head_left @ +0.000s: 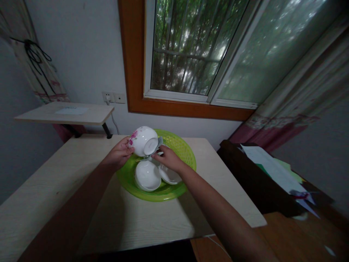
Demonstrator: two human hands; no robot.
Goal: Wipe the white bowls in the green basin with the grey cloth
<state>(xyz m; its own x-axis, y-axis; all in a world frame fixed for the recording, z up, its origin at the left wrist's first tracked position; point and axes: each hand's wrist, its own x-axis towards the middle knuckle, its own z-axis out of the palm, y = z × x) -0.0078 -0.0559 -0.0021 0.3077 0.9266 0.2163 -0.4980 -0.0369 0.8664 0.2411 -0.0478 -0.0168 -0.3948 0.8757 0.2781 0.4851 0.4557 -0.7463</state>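
My left hand (121, 152) grips the left side of a white bowl (141, 138) with pink flowers. The bowl is tilted, its base turned towards me, and held above a green plastic basket (128, 187). In my right hand (167, 157) is a greyish cloth (160, 140), pressed near the bowl's base; part of it is hidden behind bowl and fingers. Inside the basket lie a white bowl (147, 176) at the front and another white bowl (170, 175) to its right, partly covered by my right hand.
The basket stands on a pale wooden table (152, 222). A small raised shelf (43, 112) with a paper on it is at the back left. Behind the table are a wall and a window (188, 54). Papers (269, 167) lie on a dark piece of furniture at the right.
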